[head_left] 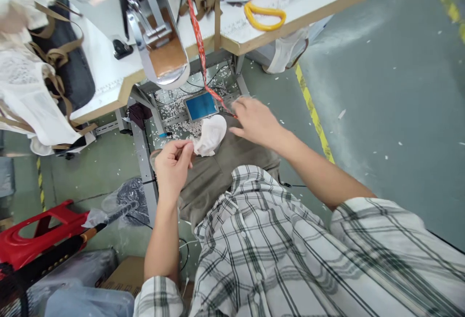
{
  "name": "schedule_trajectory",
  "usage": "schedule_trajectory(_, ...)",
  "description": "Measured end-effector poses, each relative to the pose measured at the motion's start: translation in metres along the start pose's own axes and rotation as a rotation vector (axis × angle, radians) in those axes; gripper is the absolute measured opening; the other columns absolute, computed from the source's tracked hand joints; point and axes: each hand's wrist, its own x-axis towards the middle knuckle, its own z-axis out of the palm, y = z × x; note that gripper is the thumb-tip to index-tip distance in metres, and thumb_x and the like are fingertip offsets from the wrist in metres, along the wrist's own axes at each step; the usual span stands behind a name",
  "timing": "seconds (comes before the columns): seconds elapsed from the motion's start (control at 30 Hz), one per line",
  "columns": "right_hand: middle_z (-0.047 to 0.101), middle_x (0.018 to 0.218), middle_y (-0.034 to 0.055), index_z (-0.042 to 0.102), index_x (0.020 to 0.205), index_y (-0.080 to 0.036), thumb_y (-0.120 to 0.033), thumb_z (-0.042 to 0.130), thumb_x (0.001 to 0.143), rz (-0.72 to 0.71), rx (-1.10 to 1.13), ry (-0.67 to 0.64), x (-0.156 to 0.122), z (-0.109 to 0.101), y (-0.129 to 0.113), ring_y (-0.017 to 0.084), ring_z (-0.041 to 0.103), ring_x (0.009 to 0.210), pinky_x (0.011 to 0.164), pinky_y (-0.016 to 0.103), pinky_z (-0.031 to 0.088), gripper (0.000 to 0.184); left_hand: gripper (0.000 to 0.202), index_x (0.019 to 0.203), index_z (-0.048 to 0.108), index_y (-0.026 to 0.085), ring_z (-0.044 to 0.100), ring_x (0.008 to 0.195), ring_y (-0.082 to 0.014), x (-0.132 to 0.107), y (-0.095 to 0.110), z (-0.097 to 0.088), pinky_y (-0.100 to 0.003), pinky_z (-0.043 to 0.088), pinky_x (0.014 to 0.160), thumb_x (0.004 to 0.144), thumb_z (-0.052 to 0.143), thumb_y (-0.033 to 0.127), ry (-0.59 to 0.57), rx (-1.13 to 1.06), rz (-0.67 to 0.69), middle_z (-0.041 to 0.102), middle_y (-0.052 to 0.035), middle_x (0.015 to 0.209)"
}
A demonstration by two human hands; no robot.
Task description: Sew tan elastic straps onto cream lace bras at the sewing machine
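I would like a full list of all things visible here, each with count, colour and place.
table: one, white top, upper part
sewing machine: one, grey-white, on the table
scissors: apparently one pair, one red and one yellow handle, on the table
cord: one, red-orange, hanging below the table edge
straps: several, brown, table at left
panel: one, blue, under the table
stool: one, red, floor, lower left
white cloth: one, over the lap
left hand: pinching the white cloth
right hand: open, by the cord's lower end
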Motion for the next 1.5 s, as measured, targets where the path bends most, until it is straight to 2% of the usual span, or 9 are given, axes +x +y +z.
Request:
schedule_trajectory(0.1, 0.050, 0.143, 0.0289, 0.050, 0.139, -0.005, -0.046, 0.076, 0.079, -0.115, 0.009, 0.013, -0.003, -0.022, 0.004, 0.042, 0.046, 0.132, 0.105, 0.054, 0.040, 0.077, 0.011, 0.087, 0.073, 0.021, 0.058, 0.055, -0.0106, 0.010, 0.020, -0.013, -0.022, 0.042, 0.054, 0.091, 0.063, 0.026, -0.288, 0.183, 0.161, 0.068, 0.0016, 0.068)
schedule_trajectory(0.27, 0.069, 0.099, 0.0068, 0.066, 0.105, -0.020, -0.043, 0.056, 0.096, -0.521, 0.339, -0.251, -0.009, -0.046, -0.044, 0.021, 0.062, 0.092, 0.079, 0.032, 0.046, 0.026, 0.016, 0.082, 0.070, 0.022, 0.058, 0.062, -0.0131, 0.025, 0.062, -0.017, -0.025, 0.040, 0.061, 0.092, 0.058, 0.021, -0.528, 0.365, 0.389, 0.069, 0.0013, 0.072)
schedule_trajectory(0.47, 0.050, 0.068, -0.0030, 0.053, 0.072, -0.019, -0.053, 0.049, 0.096, -0.027, 0.837, -0.134, -0.021, -0.060, -0.056, 0.011, 0.046, 0.064, 0.060, 0.024, 0.035, 0.042, 0.017, 0.103, 0.066, 0.019, 0.062, 0.101, -0.0244, 0.003, 0.055, -0.005, -0.039, 0.045, 0.094, 0.093, 0.060, 0.031, 0.112, 0.228, 0.519, 0.069, -0.0107, 0.103)
schedule_trajectory(0.57, 0.053, 0.077, -0.0023, 0.054, 0.083, -0.019, -0.053, 0.052, 0.095, 0.044, 1.058, -0.055, -0.035, -0.066, -0.064, 0.012, 0.048, 0.070, 0.065, 0.024, 0.040, 0.036, 0.028, 0.119, 0.060, 0.019, 0.061, 0.109, -0.0231, -0.014, 0.049, 0.012, -0.036, 0.046, 0.095, 0.098, 0.052, 0.035, -0.197, -0.023, 0.381, 0.067, -0.0122, 0.117)
schedule_trajectory(0.67, 0.048, 0.075, -0.0039, 0.052, 0.084, -0.020, -0.049, 0.054, 0.095, 0.029, 1.049, -0.011, -0.051, -0.070, -0.076, 0.011, 0.045, 0.068, 0.064, 0.024, 0.039, 0.031, 0.030, 0.111, 0.061, 0.018, 0.059, 0.081, -0.0170, -0.021, 0.053, 0.019, -0.027, 0.046, 0.072, 0.098, 0.050, 0.043, -0.430, -0.214, 0.179, 0.065, -0.0050, 0.093)
schedule_trajectory(0.87, 0.059, 0.095, 0.0019, 0.066, 0.093, -0.021, -0.049, 0.066, 0.088, 0.067, 1.192, 0.075, -0.064, -0.072, -0.091, 0.016, 0.056, 0.091, 0.082, 0.028, 0.047, 0.029, 0.030, 0.090, 0.058, 0.018, 0.033, 0.057, -0.0101, -0.017, 0.071, 0.001, -0.023, 0.028, 0.054, 0.091, 0.061, 0.047, -0.460, -0.246, 0.085, 0.038, 0.0062, 0.063)
schedule_trajectory(1.1, 0.066, 0.084, 0.0018, 0.075, 0.094, -0.020, -0.052, 0.077, 0.076, 0.280, 1.637, -0.203, -0.024, -0.080, -0.106, 0.013, 0.059, 0.074, 0.065, 0.025, 0.046, 0.037, 0.041, 0.064, 0.051, 0.018, 0.035, 0.058, -0.0107, -0.001, 0.095, -0.014, -0.025, 0.031, 0.056, 0.092, 0.057, 0.047, -0.470, -0.221, 0.117, 0.042, 0.0032, 0.060)
schedule_trajectory(1.37, 0.054, 0.070, -0.0036, 0.072, 0.098, -0.022, -0.043, 0.073, 0.081, 0.167, 1.443, 0.096, 0.068, -0.110, -0.098, 0.008, 0.040, 0.057, 0.054, 0.024, 0.034, 0.028, 0.034, 0.069, 0.059, 0.018, 0.051, 0.062, -0.0123, 0.064, 0.106, -0.051, -0.023, 0.040, 0.059, 0.094, 0.057, 0.041, -0.244, -0.060, 0.166, 0.058, 0.0003, 0.066)
schedule_trajectory(1.5, 0.058, 0.077, -0.0018, 0.066, 0.095, -0.019, -0.038, 0.067, 0.085, 0.063, 1.223, 0.169, 0.116, -0.102, -0.087, 0.011, 0.050, 0.067, 0.064, 0.026, 0.042, 0.021, 0.017, 0.104, 0.069, 0.022, 0.056, 0.058, -0.0117, 0.088, 0.097, -0.055, -0.021, 0.043, 0.055, 0.093, 0.063, 0.033, -0.052, -0.004, 0.216, 0.066, 0.0015, 0.070)
